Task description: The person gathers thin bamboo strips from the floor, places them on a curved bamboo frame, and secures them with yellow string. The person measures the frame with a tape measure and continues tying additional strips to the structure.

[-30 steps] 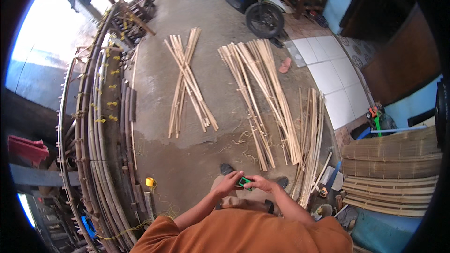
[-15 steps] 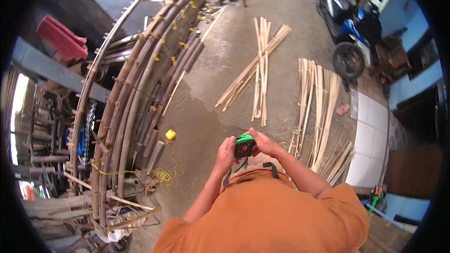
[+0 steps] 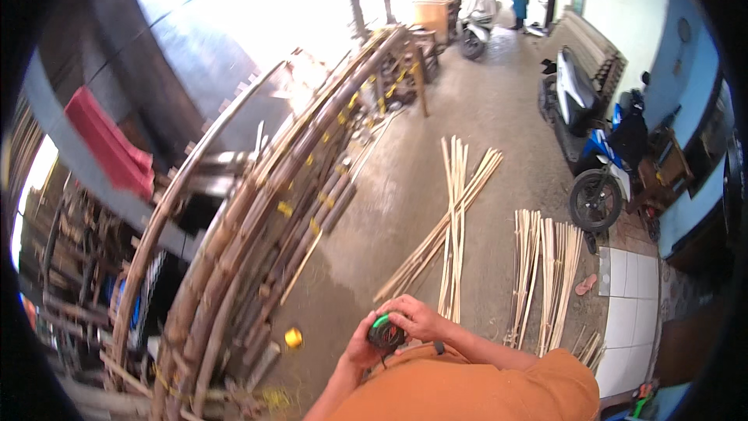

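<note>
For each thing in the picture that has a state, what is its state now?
tape measure: held in both hands, no blade seen out
left hand: cupped under it
right hand: closed over it
bamboo slats: lying crossed on floor
blue motorcycle: parked
yellow roll: lying on floor

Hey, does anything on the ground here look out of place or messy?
One crossed pile of bamboo strips lies askew beside the straighter bundles. A small yellow roll sits loose on the concrete, and a lone sandal lies by the white tiles.
</note>
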`<state>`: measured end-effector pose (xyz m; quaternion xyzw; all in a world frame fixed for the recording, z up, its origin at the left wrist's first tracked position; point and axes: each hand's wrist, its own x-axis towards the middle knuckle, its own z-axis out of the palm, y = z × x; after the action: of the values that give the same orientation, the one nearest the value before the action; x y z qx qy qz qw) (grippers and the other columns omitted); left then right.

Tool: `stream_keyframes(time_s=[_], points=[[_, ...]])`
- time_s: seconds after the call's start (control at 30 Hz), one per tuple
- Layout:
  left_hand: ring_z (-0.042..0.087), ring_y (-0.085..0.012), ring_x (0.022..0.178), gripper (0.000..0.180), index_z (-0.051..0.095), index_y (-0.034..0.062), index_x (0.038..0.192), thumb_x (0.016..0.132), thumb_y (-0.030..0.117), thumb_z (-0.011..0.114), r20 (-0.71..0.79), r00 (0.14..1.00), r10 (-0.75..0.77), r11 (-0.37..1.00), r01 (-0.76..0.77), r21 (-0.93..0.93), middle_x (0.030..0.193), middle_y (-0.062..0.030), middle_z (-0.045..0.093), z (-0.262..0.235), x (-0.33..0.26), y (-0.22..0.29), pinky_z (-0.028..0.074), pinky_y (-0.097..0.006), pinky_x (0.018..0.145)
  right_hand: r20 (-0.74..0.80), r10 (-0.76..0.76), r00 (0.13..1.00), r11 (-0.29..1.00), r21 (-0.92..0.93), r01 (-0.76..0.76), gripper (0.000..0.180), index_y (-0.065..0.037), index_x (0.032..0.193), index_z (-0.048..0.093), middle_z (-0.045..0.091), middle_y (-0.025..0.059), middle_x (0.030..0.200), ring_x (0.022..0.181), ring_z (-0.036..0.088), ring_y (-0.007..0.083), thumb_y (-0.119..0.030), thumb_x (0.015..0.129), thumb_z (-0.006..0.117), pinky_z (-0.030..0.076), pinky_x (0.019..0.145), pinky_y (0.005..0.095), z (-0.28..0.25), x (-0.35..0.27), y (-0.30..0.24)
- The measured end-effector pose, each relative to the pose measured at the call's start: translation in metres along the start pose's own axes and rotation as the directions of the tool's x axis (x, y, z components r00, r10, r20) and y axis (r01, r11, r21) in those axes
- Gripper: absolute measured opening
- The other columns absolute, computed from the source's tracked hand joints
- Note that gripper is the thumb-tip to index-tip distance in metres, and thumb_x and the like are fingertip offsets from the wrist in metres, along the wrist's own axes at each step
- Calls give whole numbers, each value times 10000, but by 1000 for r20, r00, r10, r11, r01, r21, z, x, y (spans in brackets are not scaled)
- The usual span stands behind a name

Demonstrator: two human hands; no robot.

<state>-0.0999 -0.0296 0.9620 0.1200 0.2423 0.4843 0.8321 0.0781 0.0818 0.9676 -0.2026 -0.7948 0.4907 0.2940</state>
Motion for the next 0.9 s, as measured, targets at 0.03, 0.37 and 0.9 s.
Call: stream_keyframes(time_s=[0.03,0.37,0.9], points=[[671,-266,1002,585,464,128,1434,999,519,464,-48,999,9,1000,-9,16,1201,-101,639,11,21,17,590,-375,660,-32,17,999,999,-51,-19,267,-78,1203,663,682,131,1068,981,654,253,-241,1011,575,514,884,369,-9,6,5],[489,-205,1255,592,400,26,1479,977,259,611,8,998,56,684,-45,728,1367,-127,518,-28,147,153,402,-348,1055,158,477,865,804,318,-502,191,-54,1075,631,678,42,957,912,611,117,-193,958,688,505,825,310,-101,134,53],[508,-49,822,263,620,106,1037,1037,361,555,43,765,-643,384,274,882,884,66,587,-136,286,477,426,-245,730,-747,353,564,807,548,221,169,-147,1025,523,535,-3,777,649,505,94,-187,918,647,448,582,231,-265,420,62]])
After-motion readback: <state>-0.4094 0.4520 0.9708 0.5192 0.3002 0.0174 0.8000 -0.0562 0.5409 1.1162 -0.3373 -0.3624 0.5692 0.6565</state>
